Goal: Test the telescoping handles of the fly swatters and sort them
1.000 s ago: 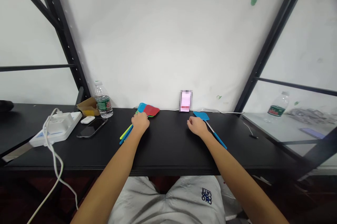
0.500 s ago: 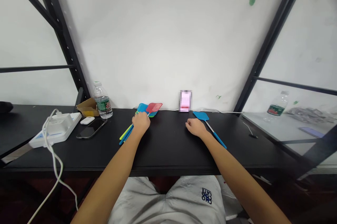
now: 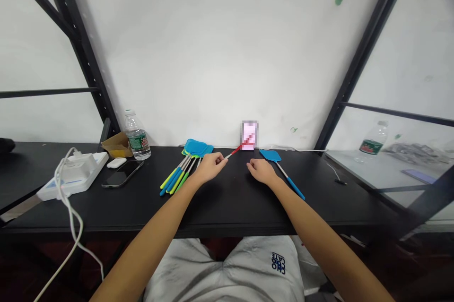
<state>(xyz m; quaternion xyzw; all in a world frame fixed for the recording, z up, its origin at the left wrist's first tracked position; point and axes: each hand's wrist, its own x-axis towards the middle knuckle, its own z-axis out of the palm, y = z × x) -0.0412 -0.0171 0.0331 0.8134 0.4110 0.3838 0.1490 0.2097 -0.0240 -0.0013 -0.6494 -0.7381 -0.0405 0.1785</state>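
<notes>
Right of centre, the right hand (image 3: 261, 170) curled its fingers, nothing visible inside, beside a lone blue swatter (image 3: 271, 156). At centre, the left hand (image 3: 212, 167) gripped the red swatter (image 3: 241, 146), just drawn off the swatter pile (image 3: 196, 147) left of centre and now separate, its head before the pixelated phone (image 3: 249, 127).

Head-worn view, facing forward and down, above black desk (image 3: 230, 205)
</notes>
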